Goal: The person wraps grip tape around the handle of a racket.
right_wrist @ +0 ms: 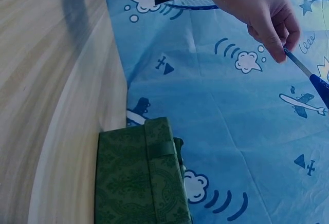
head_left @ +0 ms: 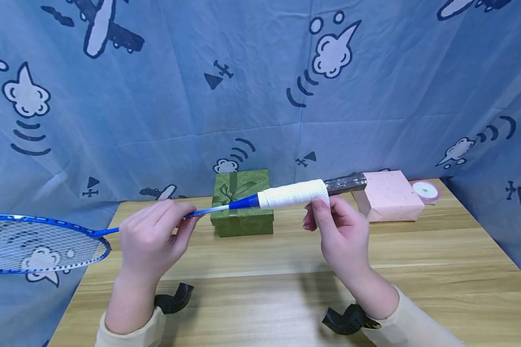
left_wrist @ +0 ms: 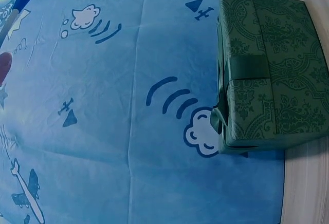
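Note:
A badminton racket (head_left: 244, 202) is held up over the table, its blue head to the left. White perforated grip tape (head_left: 291, 193) wraps part of its handle; the dark butt end (head_left: 346, 183) is bare of it. My left hand (head_left: 152, 236) pinches the shaft between thumb and fingers. At the right edge of the wrap, my right hand (head_left: 345, 233) pinches the white tape, thumb up and fingers curled. The right wrist view shows the left hand (right_wrist: 270, 21) on the shaft. Only a fingertip (left_wrist: 4, 66) shows in the left wrist view.
Behind the racket stands a green gift box (head_left: 243, 224) with a ribbon bow. A pink box (head_left: 390, 197) and a white and pink ribbon roll (head_left: 425, 191) are at the back right of the wooden table (head_left: 243, 289). A blue patterned curtain (head_left: 260, 115) hangs behind.

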Demonstrator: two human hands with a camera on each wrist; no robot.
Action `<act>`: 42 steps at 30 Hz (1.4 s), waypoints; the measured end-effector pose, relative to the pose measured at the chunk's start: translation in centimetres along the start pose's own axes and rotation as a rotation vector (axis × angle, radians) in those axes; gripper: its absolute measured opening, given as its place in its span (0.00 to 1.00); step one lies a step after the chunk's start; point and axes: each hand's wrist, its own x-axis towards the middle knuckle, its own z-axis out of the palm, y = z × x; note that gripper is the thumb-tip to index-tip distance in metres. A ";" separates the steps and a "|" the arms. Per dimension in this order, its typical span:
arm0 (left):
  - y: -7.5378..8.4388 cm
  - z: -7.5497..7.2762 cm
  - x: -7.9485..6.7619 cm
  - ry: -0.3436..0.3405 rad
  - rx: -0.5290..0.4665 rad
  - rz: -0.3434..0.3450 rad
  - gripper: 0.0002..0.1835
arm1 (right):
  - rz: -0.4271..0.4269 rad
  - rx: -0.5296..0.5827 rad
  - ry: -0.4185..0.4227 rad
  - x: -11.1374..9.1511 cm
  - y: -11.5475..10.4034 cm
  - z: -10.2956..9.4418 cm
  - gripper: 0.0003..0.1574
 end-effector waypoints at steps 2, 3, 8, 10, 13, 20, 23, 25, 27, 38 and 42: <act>0.0 0.0 0.0 0.006 -0.006 0.002 0.17 | -0.008 0.023 -0.011 0.0 0.0 0.0 0.13; 0.0 0.0 0.0 0.013 -0.013 0.003 0.17 | -0.013 0.035 -0.017 -0.1 0.0 0.0 0.13; 0.1 0.1 0.1 0.027 -0.032 0.003 0.16 | -0.013 0.065 -0.027 -0.2 -0.1 0.0 0.13; 0.1 0.1 0.1 0.038 -0.028 -0.001 0.16 | 0.001 0.067 -0.025 -0.2 -0.2 0.0 0.12; 0.2 0.2 0.1 0.060 -0.015 -0.020 0.17 | 0.011 0.072 -0.025 -0.3 -0.2 0.0 0.11; 0.3 0.3 0.2 0.089 0.018 -0.102 0.16 | -0.009 0.059 -0.034 -0.2 0.0 0.1 0.10; 0.3 0.3 0.1 0.092 0.020 -0.110 0.17 | -0.006 0.064 -0.038 -0.2 -0.1 0.1 0.10; 0.3 0.4 0.2 0.102 0.020 -0.104 0.17 | -0.003 0.071 -0.039 -0.3 -0.1 0.1 0.10; 0.4 0.4 0.2 0.107 0.023 -0.092 0.17 | 0.002 0.078 -0.037 -0.3 -0.1 0.1 0.10; 0.3 0.3 0.3 0.105 0.000 -0.027 0.16 | -0.008 0.080 -0.020 -0.2 -0.2 0.3 0.12; 0.2 0.2 0.2 0.087 -0.004 -0.016 0.16 | -0.017 0.071 0.001 -0.1 -0.2 0.3 0.12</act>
